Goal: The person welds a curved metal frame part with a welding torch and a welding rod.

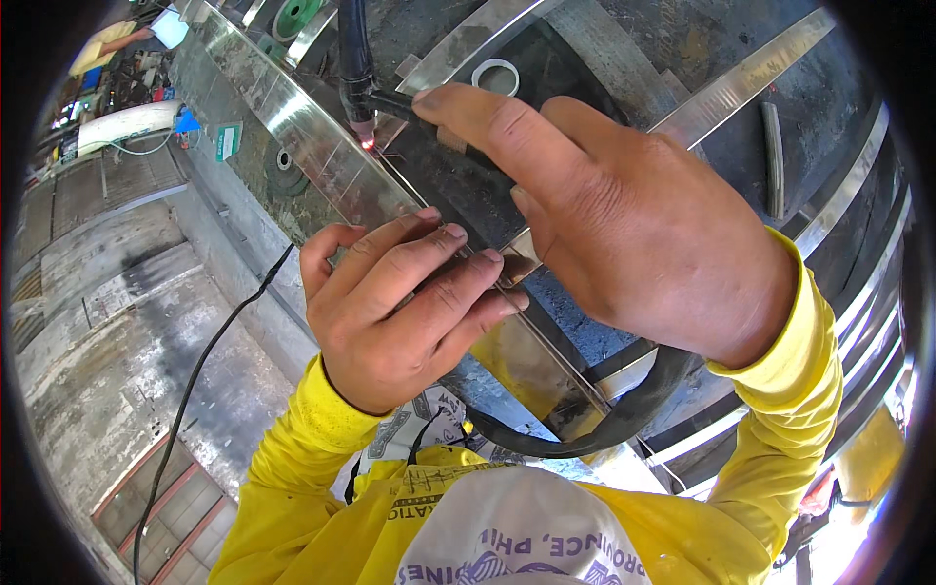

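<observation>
My right hand (624, 205) is closed round the handle of a black welding torch (355, 60), index finger stretched along it. The torch's pinkish nozzle points down, and a red glow shows at its tip, close to the edge of a long shiny metal bar (292, 122). My left hand (400, 302) presses its fingertips over that same bar's edge, thumb on the near side, below and left of my right hand. A thick black hose (595, 434) loops beneath my right wrist. Part of the torch handle is hidden by my fingers.
Other shiny metal strips (746, 73) cross the dark worktable on the right. A white ring, likely a tape roll (495, 77), lies beyond my right hand. Grinding discs (286, 168) sit past the bar. A black cable (200, 366) hangs over the floor. Another person's arm (127, 39) shows far left.
</observation>
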The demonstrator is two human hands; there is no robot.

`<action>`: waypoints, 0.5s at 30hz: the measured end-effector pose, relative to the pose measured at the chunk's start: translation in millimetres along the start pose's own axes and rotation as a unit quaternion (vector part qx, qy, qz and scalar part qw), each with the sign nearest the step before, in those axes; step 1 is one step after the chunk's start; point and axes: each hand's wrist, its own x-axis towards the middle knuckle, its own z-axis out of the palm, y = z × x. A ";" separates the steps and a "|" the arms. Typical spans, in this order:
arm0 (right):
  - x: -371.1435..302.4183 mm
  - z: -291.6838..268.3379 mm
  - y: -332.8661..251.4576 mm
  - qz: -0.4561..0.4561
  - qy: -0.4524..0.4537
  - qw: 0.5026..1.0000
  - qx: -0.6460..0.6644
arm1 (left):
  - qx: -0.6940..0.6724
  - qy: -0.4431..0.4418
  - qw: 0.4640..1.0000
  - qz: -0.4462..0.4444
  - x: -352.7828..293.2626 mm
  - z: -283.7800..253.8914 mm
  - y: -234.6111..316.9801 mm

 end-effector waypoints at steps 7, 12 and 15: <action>0.3 -4.1 -0.5 0.006 -0.019 1.000 -0.008 | -0.006 -0.001 1.000 -0.006 1.0 -0.8 0.9; -1.5 -2.6 3.6 -0.012 -0.010 1.000 0.012 | -0.009 0.004 1.000 -0.006 5.3 0.8 1.8; 0.3 -2.4 2.0 0.007 -0.015 0.999 0.039 | -0.001 -0.011 1.000 -0.006 1.3 -2.5 0.6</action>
